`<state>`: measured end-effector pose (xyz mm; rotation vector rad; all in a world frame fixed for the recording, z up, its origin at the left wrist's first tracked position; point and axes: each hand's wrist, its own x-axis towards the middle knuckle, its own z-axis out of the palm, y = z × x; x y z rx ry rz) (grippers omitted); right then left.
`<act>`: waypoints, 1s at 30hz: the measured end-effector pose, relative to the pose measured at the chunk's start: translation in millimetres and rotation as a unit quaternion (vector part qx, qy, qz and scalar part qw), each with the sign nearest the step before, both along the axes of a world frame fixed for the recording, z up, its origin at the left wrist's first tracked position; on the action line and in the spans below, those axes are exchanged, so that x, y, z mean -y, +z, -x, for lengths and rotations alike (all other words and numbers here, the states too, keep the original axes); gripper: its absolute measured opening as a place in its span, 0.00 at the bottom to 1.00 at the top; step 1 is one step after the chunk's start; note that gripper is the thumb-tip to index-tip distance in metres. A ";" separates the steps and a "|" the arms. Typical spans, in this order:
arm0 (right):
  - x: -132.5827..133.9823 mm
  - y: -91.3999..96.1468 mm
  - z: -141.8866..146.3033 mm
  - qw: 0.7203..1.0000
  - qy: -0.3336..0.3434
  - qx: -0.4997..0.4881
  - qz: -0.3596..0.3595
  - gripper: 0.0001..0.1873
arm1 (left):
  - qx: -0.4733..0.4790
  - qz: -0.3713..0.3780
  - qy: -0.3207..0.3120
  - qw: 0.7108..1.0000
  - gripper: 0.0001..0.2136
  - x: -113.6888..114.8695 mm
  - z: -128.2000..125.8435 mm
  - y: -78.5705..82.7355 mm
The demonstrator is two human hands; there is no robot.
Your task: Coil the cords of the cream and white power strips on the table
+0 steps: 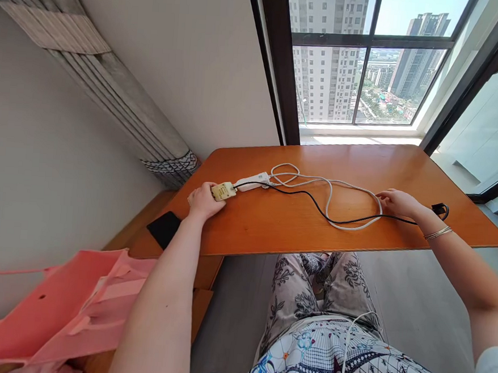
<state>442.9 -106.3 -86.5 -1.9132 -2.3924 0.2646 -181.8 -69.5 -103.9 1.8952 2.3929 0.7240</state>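
Observation:
My left hand [205,201] is closed around a yellowed plug-in block [223,192] at the left of the wooden table. A black cable [303,193] starts at this block and runs right, passing over the white cord and under my right forearm to a black end piece [440,210]. Right beside the block lies a white power strip [254,181]. Its white cord [330,186] spreads in loose loops across the tabletop. At the right end of the loops, my right hand [399,202] has its fingers and thumb bent about the white cord; the fingertips are partly hidden.
The orange-brown tabletop [246,232] has its near edge just before my legs. A dark flat object [164,229] lies at its left. Pink fabric bags [74,305] stand lower left. A window [368,64] is behind, and a tied curtain [170,152] hangs at the left wall.

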 end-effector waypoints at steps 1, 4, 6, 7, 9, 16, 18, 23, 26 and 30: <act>-0.6 1.1 1.5 0.999 -0.018 -0.017 -0.022 0.25 | 0.031 -0.008 0.010 0.999 0.23 0.2 -5.0 3.8; 2.1 7.6 18.5 0.990 -0.029 -0.104 -0.095 0.23 | 0.127 -0.041 -0.003 0.991 0.28 -0.9 -28.4 15.1; 7.3 14.1 41.2 0.974 0.001 -0.185 -0.134 0.20 | 0.200 -0.067 -0.052 0.976 0.30 -1.6 -52.1 21.1; 10.4 17.6 55.1 0.962 0.023 -0.225 -0.150 0.20 | 0.249 -0.074 -0.089 0.962 0.30 -1.3 -66.1 23.6; 16.4 24.3 85.2 0.938 0.075 -0.284 -0.182 0.20 | 0.384 -0.065 -0.171 0.905 0.32 1.9 -97.2 28.1; 14.3 23.0 162.1 0.914 0.121 -0.331 -0.201 0.46 | 0.619 0.000 -0.388 0.683 0.34 43.3 -199.6 43.6; 6.2 13.2 170.9 0.925 0.106 -0.319 -0.178 0.52 | 0.654 0.023 -0.426 0.625 0.32 56.9 -216.9 47.1; -9.1 -7.5 183.1 0.946 0.088 -0.291 -0.111 0.54 | 0.686 0.062 -0.469 0.553 0.29 76.6 -234.7 57.7; -11.8 -9.0 188.2 0.957 0.085 -0.258 -0.101 0.47 | 0.667 0.096 -0.493 0.550 0.24 82.3 -240.2 65.5; -13.8 -6.5 191.4 0.968 0.101 -0.220 -0.069 0.28 | 0.635 0.129 -0.508 0.568 0.19 91.8 -247.8 74.4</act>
